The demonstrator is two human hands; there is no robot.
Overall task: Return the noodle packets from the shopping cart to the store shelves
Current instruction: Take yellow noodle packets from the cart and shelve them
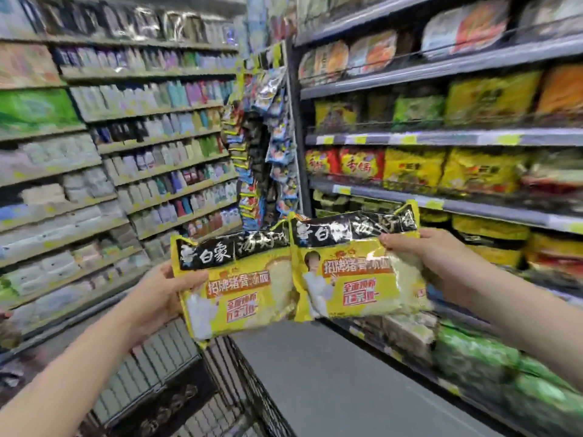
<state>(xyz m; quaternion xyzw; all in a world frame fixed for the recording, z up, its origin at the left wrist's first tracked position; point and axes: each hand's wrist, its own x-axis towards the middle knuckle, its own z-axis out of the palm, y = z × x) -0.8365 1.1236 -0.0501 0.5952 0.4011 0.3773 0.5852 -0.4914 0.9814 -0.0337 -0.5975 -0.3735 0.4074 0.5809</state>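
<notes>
I hold two yellow and black noodle packets side by side in the air above the shopping cart [202, 386]. My left hand [164, 294] grips the left noodle packet [239, 288] by its left edge. My right hand [419, 257] grips the right noodle packet [356, 272] at its upper right corner, thumb on the front. The inner edges of the two packets touch. The noodle shelves [441, 200] stand to the right, and yellow packets of a similar look lie on the shelf just behind my right hand.
Shelves of bottles and tissue packs [126, 159] fill the left side. A rack of hanging snack bags [271, 146] stands at the aisle's end. Grey floor [331, 389] runs between the cart and the right shelves. Green packets [504, 373] lie on the lowest right shelf.
</notes>
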